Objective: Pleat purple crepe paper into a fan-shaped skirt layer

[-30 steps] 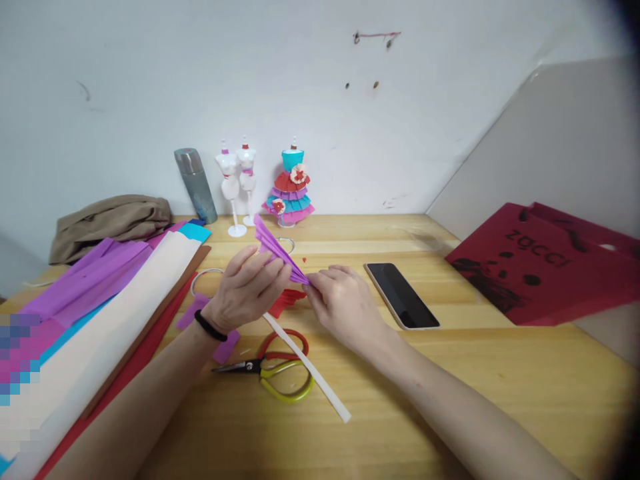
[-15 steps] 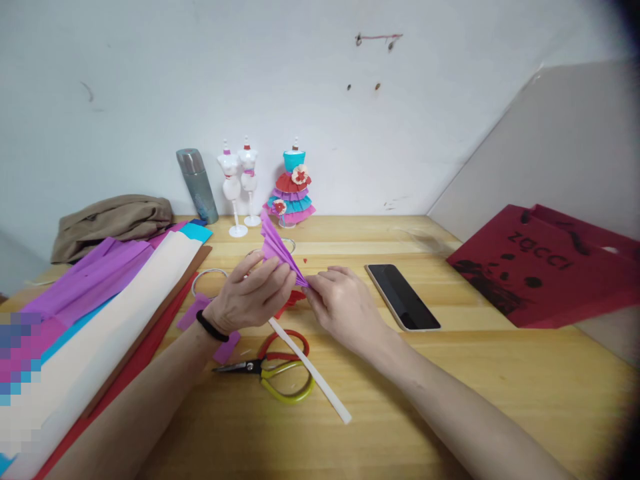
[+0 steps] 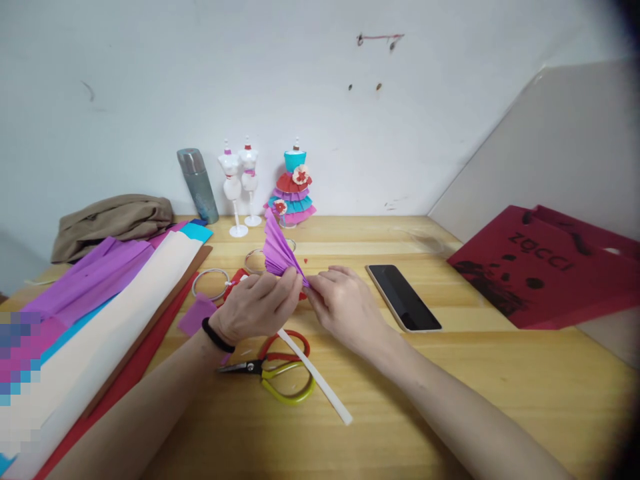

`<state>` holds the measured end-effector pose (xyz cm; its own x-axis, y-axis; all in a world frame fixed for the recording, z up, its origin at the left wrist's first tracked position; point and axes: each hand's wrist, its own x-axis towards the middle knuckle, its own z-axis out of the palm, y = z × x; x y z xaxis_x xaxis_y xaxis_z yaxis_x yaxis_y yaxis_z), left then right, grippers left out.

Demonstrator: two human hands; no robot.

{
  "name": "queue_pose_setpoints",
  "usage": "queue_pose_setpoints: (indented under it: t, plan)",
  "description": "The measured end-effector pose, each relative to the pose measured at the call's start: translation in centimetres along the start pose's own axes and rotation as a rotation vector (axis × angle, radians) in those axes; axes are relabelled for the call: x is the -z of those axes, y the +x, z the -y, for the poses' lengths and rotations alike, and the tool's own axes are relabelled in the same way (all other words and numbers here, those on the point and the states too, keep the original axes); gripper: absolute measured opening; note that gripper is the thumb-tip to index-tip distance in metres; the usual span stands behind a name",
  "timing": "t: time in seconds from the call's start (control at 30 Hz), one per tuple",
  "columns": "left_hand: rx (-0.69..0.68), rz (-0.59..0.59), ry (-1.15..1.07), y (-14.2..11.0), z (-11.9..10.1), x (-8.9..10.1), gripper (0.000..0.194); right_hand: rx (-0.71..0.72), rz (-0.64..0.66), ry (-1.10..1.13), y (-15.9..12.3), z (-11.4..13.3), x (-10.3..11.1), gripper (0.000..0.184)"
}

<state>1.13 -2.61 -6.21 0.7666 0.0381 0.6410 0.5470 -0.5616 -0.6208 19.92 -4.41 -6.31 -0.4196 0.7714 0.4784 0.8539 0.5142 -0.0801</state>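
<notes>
One pleated purple paper [image 3: 278, 248], narrow end between fingers [image 3: 287, 292], fanned out above

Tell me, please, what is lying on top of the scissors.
A white strip lies across the handles of the scissors, hiding the parts beneath it; its far end is covered by the left hand.

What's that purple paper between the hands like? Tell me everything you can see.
The purple paper looks thin and crinkly, gathered into narrow pleats. It fans out toward the upper left and narrows to a bunched end. The left hand holds its lower part; the right hand pinches the narrow end over the table.
</notes>
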Motion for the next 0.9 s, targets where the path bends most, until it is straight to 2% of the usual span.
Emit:
queue_pose_setpoints:
  t: [0.3,0.67,0.9]
  plan:
    - [0.079,0.028,-0.041,0.0,-0.8,-0.8,0.023,-0.009,0.017,-0.004,0.1,0.0,0.1,0.022]
    - [0.058,0.052,-0.091,0.2,-0.9,-0.9,0.029,-0.002,0.034,-0.012,0.1,-0.1,0.2,0.022]
    - [0.050,0.338,-0.170,0.9,-0.6,-0.3,0.028,0.017,0.055,-0.011,0.2,-0.2,0.0,0.021]
